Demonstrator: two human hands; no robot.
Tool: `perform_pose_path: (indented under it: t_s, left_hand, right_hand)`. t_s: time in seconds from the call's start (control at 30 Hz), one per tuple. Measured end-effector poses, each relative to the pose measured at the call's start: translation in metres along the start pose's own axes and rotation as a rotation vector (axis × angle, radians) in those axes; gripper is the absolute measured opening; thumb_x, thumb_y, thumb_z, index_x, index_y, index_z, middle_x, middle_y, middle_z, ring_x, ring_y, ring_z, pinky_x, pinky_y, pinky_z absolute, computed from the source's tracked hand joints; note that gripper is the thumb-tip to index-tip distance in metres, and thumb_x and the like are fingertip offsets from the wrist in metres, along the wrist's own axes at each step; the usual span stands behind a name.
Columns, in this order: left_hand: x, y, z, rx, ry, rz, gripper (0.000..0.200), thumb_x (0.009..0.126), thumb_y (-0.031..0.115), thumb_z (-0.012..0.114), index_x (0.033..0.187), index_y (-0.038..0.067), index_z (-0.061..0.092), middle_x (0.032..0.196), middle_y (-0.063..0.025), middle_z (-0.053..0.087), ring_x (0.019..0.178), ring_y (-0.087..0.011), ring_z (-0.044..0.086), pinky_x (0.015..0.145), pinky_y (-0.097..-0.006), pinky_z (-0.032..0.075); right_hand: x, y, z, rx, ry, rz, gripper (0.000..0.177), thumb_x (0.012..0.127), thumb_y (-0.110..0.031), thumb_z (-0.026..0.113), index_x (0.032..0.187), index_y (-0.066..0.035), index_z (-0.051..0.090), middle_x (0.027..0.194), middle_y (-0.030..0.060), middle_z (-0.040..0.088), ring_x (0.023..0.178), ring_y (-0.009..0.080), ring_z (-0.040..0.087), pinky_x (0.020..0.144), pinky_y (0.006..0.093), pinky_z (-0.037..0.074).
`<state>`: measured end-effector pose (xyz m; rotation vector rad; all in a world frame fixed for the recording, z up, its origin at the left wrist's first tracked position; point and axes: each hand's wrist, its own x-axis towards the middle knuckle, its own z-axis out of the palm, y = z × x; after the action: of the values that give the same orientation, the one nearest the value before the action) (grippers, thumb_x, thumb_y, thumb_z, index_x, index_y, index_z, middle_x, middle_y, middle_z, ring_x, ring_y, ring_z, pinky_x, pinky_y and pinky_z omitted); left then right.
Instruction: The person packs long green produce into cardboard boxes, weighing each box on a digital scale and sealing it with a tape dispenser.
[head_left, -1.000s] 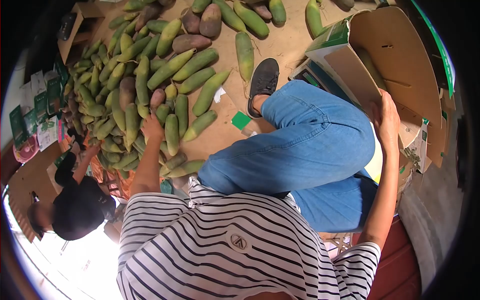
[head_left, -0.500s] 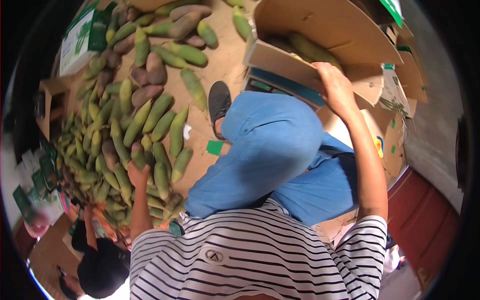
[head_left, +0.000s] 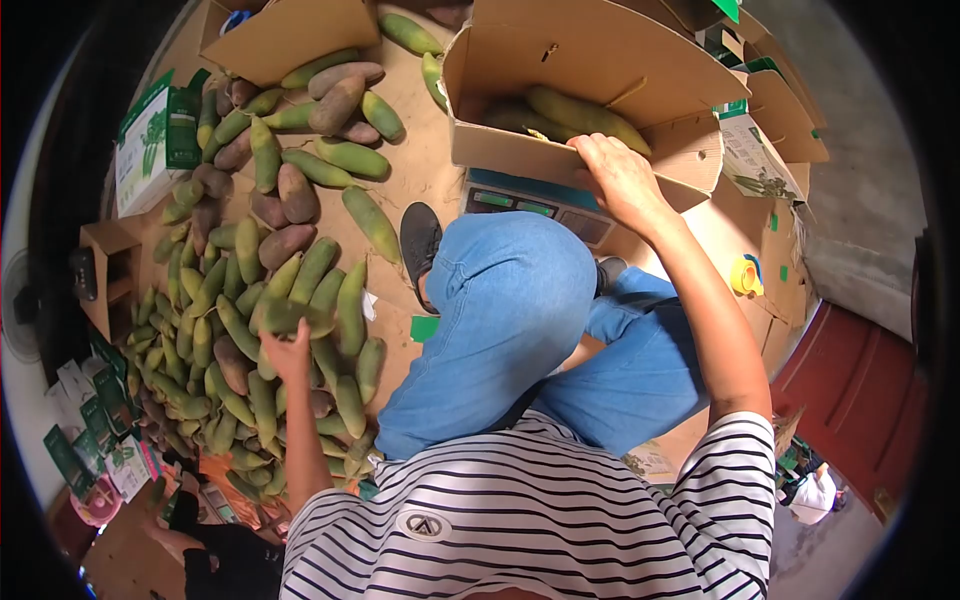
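In the head view, toward nine o'clock, the left hand (head_left: 288,352) grasps a plump green radish (head_left: 297,319) over a heap of green and purplish radishes (head_left: 236,325). Toward one o'clock, the right hand (head_left: 622,182) clasps the near rim of an open brown cardboard box (head_left: 515,148) holding long green radishes (head_left: 585,112).

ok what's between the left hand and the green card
Several green vegetables, then a bare strip of ground before the green card; the head view shows it.
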<state>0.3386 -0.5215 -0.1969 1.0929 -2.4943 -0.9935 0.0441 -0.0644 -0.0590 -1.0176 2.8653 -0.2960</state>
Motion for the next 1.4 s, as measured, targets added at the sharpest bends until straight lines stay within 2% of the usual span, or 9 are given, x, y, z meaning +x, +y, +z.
perform_pose_path:
  t_s: [0.13, 0.33, 0.4, 0.53, 0.77, 0.93, 1.07, 1.17, 1.4]
  left_hand:
    - [0.023, 0.064, 0.041, -0.008, -0.011, 0.181, 0.065, 0.08, 0.018, 0.075, 0.131, -0.005, 0.042, 0.121, -0.0173, 0.057, 0.107, -0.0237, 0.058, 0.092, -0.0355, 0.046]
    - [0.015, 0.268, 0.037, -0.848, -0.037, 0.432, 0.051, 0.081, -0.004, 0.068, 0.127, -0.003, 0.047, 0.122, -0.0113, 0.056, 0.11, -0.0194, 0.057, 0.097, -0.0349, 0.045]
    - [0.016, 0.317, 0.042, -0.744, -0.112, 0.639, 0.046, 0.079, -0.005, 0.069, 0.122, -0.001, 0.052, 0.118, -0.0097, 0.059, 0.109, -0.0185, 0.057, 0.096, -0.0345, 0.044]
    - [0.01, 0.376, 0.082, -1.153, -0.443, 0.474, 0.036, 0.084, 0.011, 0.072, 0.113, 0.0, 0.055, 0.109, -0.0074, 0.059, 0.101, -0.0146, 0.057, 0.089, -0.0292, 0.046]
    - [-0.008, 0.15, 0.111, -0.355, -0.342, 0.109, 0.04, 0.081, 0.026, 0.073, 0.102, -0.002, 0.053, 0.099, -0.0169, 0.058, 0.091, -0.0216, 0.057, 0.075, -0.032, 0.047]
    - [-0.076, -0.039, 0.062, 0.402, -0.197, 0.004, 0.054, 0.075, 0.031, 0.072, 0.11, -0.006, 0.053, 0.106, -0.0248, 0.056, 0.104, -0.0376, 0.054, 0.091, -0.0433, 0.044]
    - [-0.109, -0.094, 0.012, 0.668, -0.23, -0.393, 0.062, 0.072, 0.032, 0.073, 0.116, -0.006, 0.051, 0.111, -0.0266, 0.056, 0.106, -0.0411, 0.054, 0.09, -0.0459, 0.045]
    - [-0.117, -0.171, 0.016, 0.407, -0.411, -0.637, 0.066, 0.071, 0.033, 0.075, 0.118, -0.003, 0.048, 0.113, -0.0256, 0.055, 0.107, -0.041, 0.055, 0.089, -0.0465, 0.047]
    - [-0.14, -0.135, 0.015, 0.739, -0.577, -0.316, 0.067, 0.069, 0.029, 0.079, 0.121, 0.001, 0.046, 0.12, -0.0241, 0.054, 0.107, -0.0403, 0.056, 0.088, -0.0463, 0.049]
  right_hand:
    - [-0.001, 0.001, 0.002, 0.007, 0.028, -0.024, 0.033, 0.078, 0.0, 0.06, 0.109, -0.007, 0.051, 0.096, 0.0124, 0.057, 0.093, 0.0311, 0.057, 0.08, 0.0428, 0.048]
    - [-0.001, 0.0, 0.001, 0.018, 0.024, -0.017, 0.039, 0.074, 0.003, 0.058, 0.111, -0.006, 0.052, 0.095, 0.0131, 0.057, 0.093, 0.0314, 0.057, 0.08, 0.0428, 0.048]
    - [-0.002, -0.001, 0.0, 0.005, 0.01, -0.018, 0.041, 0.073, 0.003, 0.058, 0.112, -0.006, 0.051, 0.095, 0.0133, 0.057, 0.093, 0.0317, 0.057, 0.081, 0.0428, 0.047]
    - [-0.005, 0.006, 0.008, -0.049, -0.007, -0.025, 0.049, 0.069, 0.003, 0.061, 0.116, -0.007, 0.051, 0.1, 0.0135, 0.057, 0.096, 0.0321, 0.057, 0.082, 0.0431, 0.048]
    - [-0.002, 0.007, 0.011, -0.037, 0.02, -0.054, 0.047, 0.072, -0.001, 0.065, 0.117, -0.007, 0.05, 0.104, 0.0133, 0.058, 0.098, 0.0326, 0.057, 0.081, 0.0422, 0.048]
    - [0.001, 0.004, 0.007, -0.007, 0.03, -0.077, 0.038, 0.08, -0.004, 0.063, 0.116, -0.006, 0.052, 0.102, 0.0152, 0.058, 0.098, 0.0344, 0.056, 0.081, 0.043, 0.047]
    - [0.002, 0.001, 0.006, 0.012, -0.006, -0.056, 0.04, 0.08, -0.004, 0.062, 0.119, -0.005, 0.052, 0.11, 0.0152, 0.059, 0.103, 0.0352, 0.056, 0.085, 0.0429, 0.046]
    - [0.002, 0.004, 0.007, -0.004, -0.008, -0.056, 0.041, 0.081, -0.004, 0.062, 0.12, -0.005, 0.051, 0.111, 0.0149, 0.059, 0.104, 0.0347, 0.056, 0.085, 0.0429, 0.047]
    - [0.004, 0.002, 0.006, 0.008, -0.059, 0.006, 0.05, 0.074, 0.0, 0.065, 0.121, -0.007, 0.05, 0.115, 0.0146, 0.058, 0.106, 0.0344, 0.056, 0.087, 0.042, 0.047]
